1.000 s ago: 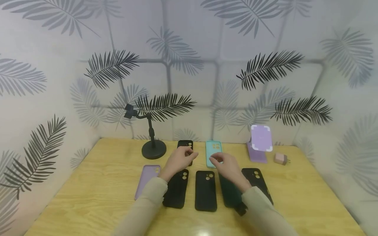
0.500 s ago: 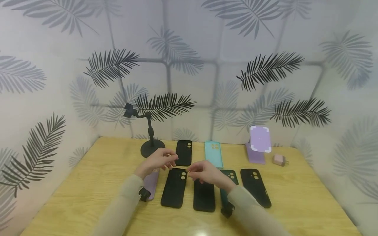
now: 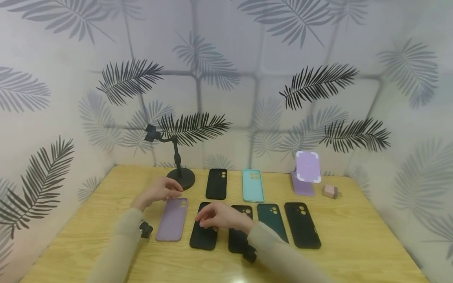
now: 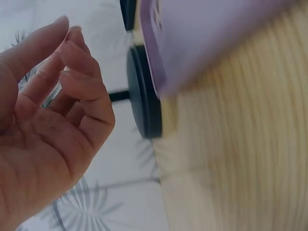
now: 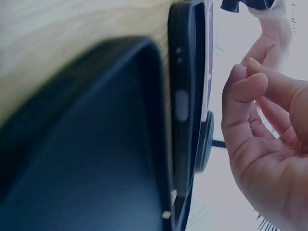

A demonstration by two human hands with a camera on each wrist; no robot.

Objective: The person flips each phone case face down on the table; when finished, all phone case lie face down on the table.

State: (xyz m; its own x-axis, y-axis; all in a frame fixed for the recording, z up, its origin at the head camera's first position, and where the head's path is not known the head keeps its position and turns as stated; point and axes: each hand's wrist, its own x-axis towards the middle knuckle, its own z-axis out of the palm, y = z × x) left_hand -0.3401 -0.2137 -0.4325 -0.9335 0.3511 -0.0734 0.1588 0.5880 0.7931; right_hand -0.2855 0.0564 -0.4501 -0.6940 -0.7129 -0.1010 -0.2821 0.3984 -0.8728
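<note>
Now we hover left hand [image 3: 159, 192] above lilac case [image 3: 172, 219], right hand [image 3: 220, 217] over black case [image 3: 203, 232]; both loosely curled, empty. Next likely: lower, pinch case edges cleanly.

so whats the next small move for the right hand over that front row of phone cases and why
Probably lower the right hand onto the black phone case second from the left in the front row and pinch its edges. The hand hovers just above it with fingers loosely curled and holding nothing, while the left hand hangs empty above the top of the lilac phone case on the wooden table.
</note>
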